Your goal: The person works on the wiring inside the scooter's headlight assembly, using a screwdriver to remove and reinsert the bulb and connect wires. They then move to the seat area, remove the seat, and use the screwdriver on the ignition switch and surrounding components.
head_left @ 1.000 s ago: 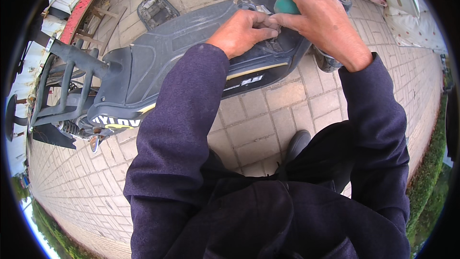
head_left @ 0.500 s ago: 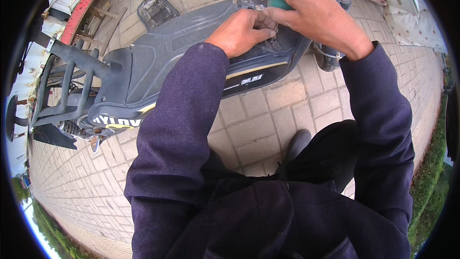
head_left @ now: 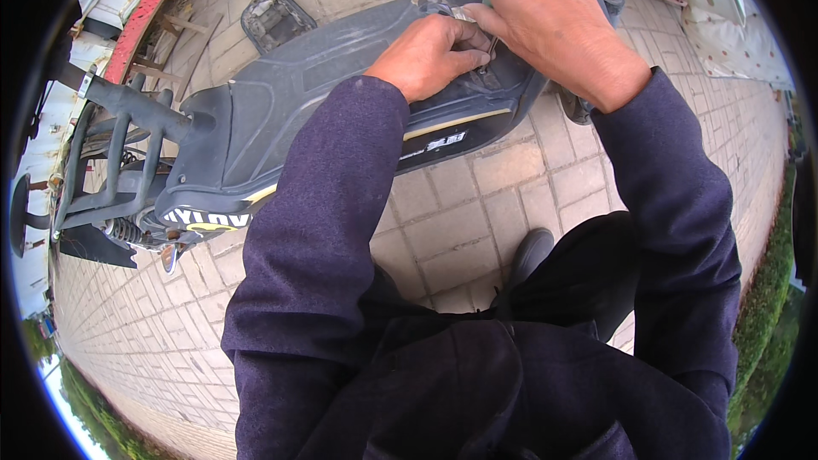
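Observation:
An electric scooter (head_left: 319,68) with a dark grey footboard stretches across in front of me. My left hand (head_left: 426,55) rests at the front end of the footboard, thumb and fingers pinched together; what they grip is hidden. Just beyond it, to the right, my right hand (head_left: 558,30) is wrapped round a green-handled screwdriver (head_left: 487,1). Only a sliver of the handle shows past the fingers. A thin metal piece, which looks like the shaft, points down toward my left fingertips. Where its tip meets the scooter I cannot see.
Beyond the footboard, a dark plastic cover (head_left: 274,22) lies on the paving (head_left: 452,213). At the left are the scooter's rear rack bars (head_left: 128,132) and a red board (head_left: 136,38). The front wheel (head_left: 577,106) is partly hidden behind my right hand. Whitish cloth (head_left: 733,47) hangs at the far right.
My right hand has turned over the screwdriver, and its back now covers most of the green handle that showed before. The left hand stays in place.

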Demonstrator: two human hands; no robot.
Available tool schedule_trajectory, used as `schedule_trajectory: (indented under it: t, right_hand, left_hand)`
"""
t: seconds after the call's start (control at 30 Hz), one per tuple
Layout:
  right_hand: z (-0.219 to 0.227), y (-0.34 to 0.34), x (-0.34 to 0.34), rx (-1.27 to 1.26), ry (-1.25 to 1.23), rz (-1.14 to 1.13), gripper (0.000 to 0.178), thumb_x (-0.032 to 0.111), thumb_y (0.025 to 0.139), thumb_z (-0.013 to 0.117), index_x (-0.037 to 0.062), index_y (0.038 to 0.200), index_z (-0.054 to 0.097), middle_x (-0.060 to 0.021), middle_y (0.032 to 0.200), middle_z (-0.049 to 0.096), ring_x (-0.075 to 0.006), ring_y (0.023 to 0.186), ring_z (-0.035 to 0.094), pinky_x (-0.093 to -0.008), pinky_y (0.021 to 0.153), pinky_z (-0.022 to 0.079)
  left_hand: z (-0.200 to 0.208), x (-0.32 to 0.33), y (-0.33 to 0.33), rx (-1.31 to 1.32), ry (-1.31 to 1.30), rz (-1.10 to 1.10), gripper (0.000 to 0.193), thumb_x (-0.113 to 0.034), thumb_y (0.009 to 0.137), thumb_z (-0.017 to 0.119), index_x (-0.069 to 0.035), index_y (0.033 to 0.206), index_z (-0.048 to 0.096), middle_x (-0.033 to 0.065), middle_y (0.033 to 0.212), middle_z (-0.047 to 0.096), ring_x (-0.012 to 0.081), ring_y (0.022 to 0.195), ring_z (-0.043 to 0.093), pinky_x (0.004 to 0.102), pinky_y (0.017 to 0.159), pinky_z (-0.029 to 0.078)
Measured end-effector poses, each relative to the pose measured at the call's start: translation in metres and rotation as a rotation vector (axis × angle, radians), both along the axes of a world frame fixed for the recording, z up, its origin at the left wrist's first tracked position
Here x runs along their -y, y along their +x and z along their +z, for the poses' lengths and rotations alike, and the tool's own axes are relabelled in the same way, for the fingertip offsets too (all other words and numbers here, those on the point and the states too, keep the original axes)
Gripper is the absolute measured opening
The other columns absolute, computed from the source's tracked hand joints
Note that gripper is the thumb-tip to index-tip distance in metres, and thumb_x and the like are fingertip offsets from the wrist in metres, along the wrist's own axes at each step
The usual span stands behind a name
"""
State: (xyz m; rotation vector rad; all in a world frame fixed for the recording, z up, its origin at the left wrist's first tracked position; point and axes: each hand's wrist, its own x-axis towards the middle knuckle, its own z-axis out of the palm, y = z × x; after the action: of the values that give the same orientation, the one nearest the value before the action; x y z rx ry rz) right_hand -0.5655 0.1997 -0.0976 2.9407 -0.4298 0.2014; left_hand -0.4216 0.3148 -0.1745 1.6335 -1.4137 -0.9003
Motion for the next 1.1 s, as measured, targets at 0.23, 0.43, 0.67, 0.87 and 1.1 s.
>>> schedule_trajectory:
  t: [0.23,0.43,0.67,0.87,1.1]
  right_hand:
    - [0.009,0.002,0.003,0.087,0.151,0.217,0.034,0.029,0.094,0.067,0.0098,0.121,0.059,-0.0121,0.105,0.065,-0.033,0.093,0.069,-0.0434,0.084,0.055]
    - [0.014,0.006,0.003,-0.029,0.048,0.241,0.03,0.031,0.096,0.065,0.002,0.102,0.061,-0.0213,0.094,0.065,-0.0355,0.081,0.07,-0.0445,0.068,0.055]
    - [0.005,0.007,0.004,0.109,0.279,0.225,0.029,0.03,0.097,0.064,0.011,0.119,0.061,-0.0134,0.101,0.065,-0.0328,0.091,0.069,-0.0422,0.083,0.055]
    - [0.002,0.012,0.003,-0.087,-0.111,0.073,0.035,0.031,0.095,0.067,0.0095,0.121,0.062,-0.0151,0.094,0.065,-0.0336,0.085,0.069,-0.0437,0.08,0.055]
    - [0.005,0.008,0.002,0.11,0.236,0.155,0.036,0.019,0.09,0.062,0.0075,0.125,0.061,-0.014,0.107,0.061,-0.032,0.102,0.062,-0.0435,0.089,0.051]
  left_hand:
    - [-0.004,-0.001,0.003,-0.026,0.019,-0.023,0.027,-0.02,0.096,0.075,-0.002,0.115,0.077,0.0094,0.104,0.079,0.0167,0.095,0.071,0.0329,0.093,0.054]
    - [-0.006,0.001,0.001,0.063,0.001,0.022,0.025,-0.02,0.095,0.076,-0.002,0.112,0.077,0.0102,0.102,0.079,0.0202,0.093,0.072,0.0357,0.093,0.054]
    - [-0.005,-0.001,0.001,0.032,0.001,0.015,0.023,-0.019,0.095,0.074,-0.002,0.111,0.077,0.011,0.104,0.078,0.0219,0.098,0.072,0.0364,0.094,0.054]
    - [-0.008,0.0,-0.001,0.044,-0.062,0.019,0.022,-0.017,0.093,0.073,0.001,0.107,0.073,0.0165,0.1,0.077,0.03,0.096,0.072,0.0415,0.089,0.054]
    - [-0.009,0.001,0.0,0.093,-0.051,-0.006,0.025,-0.018,0.096,0.074,0.0,0.113,0.076,0.0125,0.106,0.078,0.0224,0.098,0.072,0.0357,0.094,0.053]
